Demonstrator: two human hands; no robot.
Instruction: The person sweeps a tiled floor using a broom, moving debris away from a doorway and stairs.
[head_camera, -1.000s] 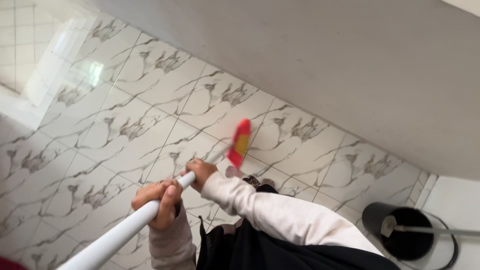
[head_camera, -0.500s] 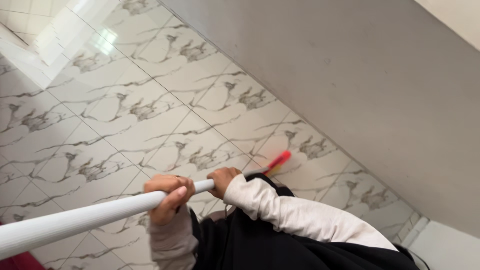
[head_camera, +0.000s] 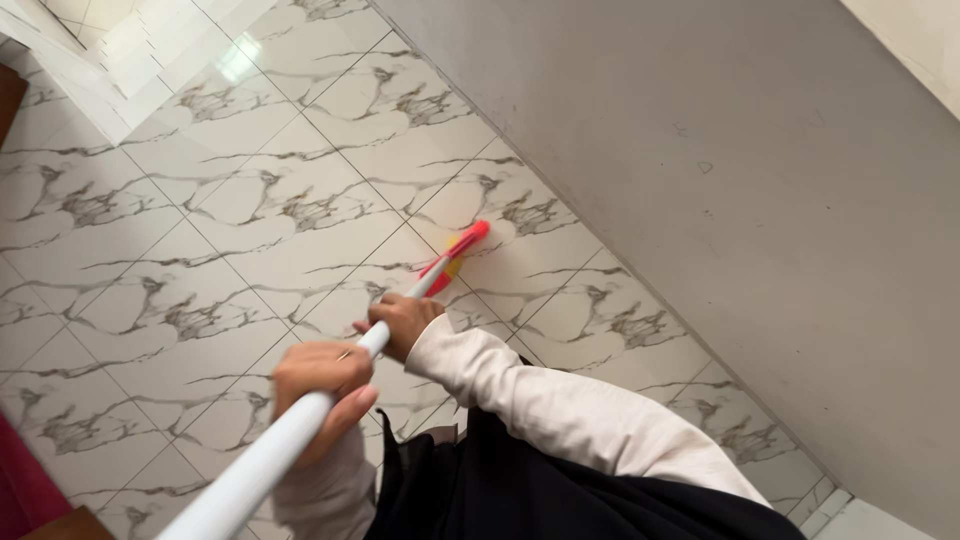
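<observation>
While red mop head (head_camera: 462, 250) meets tile, both hands' fingers clench white pole (head_camera: 300, 425): left hand (head_camera: 318, 385), right hand (head_camera: 405, 322).

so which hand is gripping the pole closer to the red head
The right hand, the one with the cream sleeve reaching across, grips the white pole nearer the red head. The left hand holds it farther back, closer to the body.

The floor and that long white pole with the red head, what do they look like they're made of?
Floor: glossy tiles, ceramic or porcelain with a marble look, judging by the grey veins, thin grout lines and window glare. Pole: smooth white, possibly painted metal or plastic; the look leaves it open. Red head: likely plastic, bright red with some yellow. Both hands, left and right, grip the pole.
</observation>
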